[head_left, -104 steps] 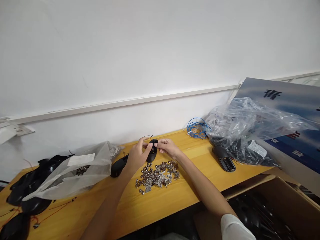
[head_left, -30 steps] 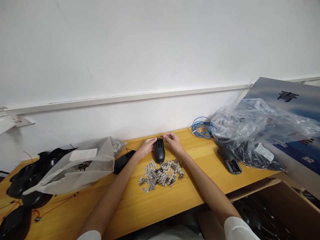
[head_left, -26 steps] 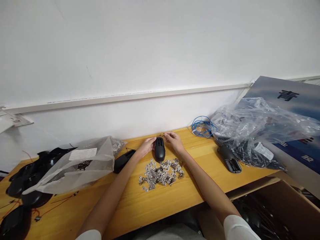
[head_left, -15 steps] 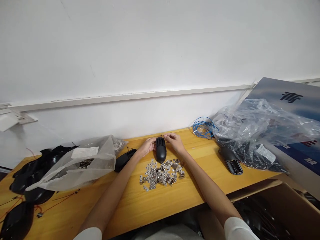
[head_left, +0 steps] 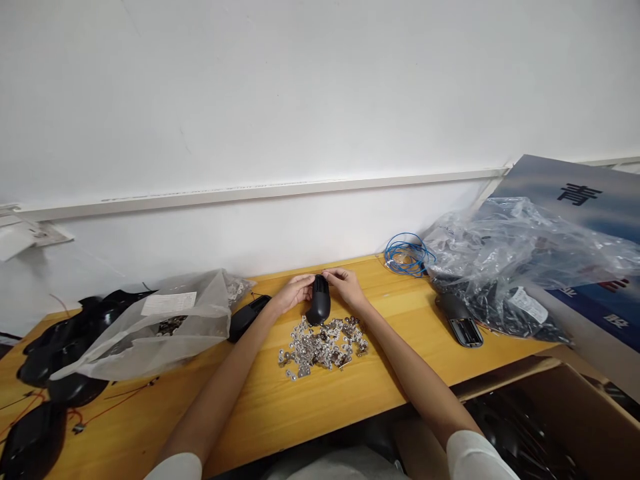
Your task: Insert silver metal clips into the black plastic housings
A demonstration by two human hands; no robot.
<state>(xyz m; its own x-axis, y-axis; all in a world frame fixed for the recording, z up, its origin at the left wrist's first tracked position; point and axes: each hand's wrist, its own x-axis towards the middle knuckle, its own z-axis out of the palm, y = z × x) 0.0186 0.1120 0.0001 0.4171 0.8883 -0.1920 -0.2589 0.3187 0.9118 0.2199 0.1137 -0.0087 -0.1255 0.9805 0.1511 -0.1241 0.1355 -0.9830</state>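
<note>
A black plastic housing (head_left: 319,307) with a slotted, battery-like compartment at its far end stands over the middle of the table. My left hand (head_left: 295,294) grips its left side near the top. At the compartment's upper right, the fingers of my right hand (head_left: 345,287) are pinched together; whatever they hold is too small to make out. Just below the housing lies a loose heap of small shiny metal contact pieces (head_left: 320,347). Another black housing (head_left: 249,319) rests beside my left wrist.
At left, a translucent bag (head_left: 200,313) holds metal pieces, near black shells (head_left: 80,390) with red wires. Blue wire (head_left: 407,255) lies coiled at the back. To the right are one more housing (head_left: 465,328), a clear plastic bag (head_left: 500,247) and a cardboard box (head_left: 575,413) below the edge.
My right hand has moved slightly left, its fingertips now at the housing's top edge. The housing has turned and tilted a little in my left hand.
</note>
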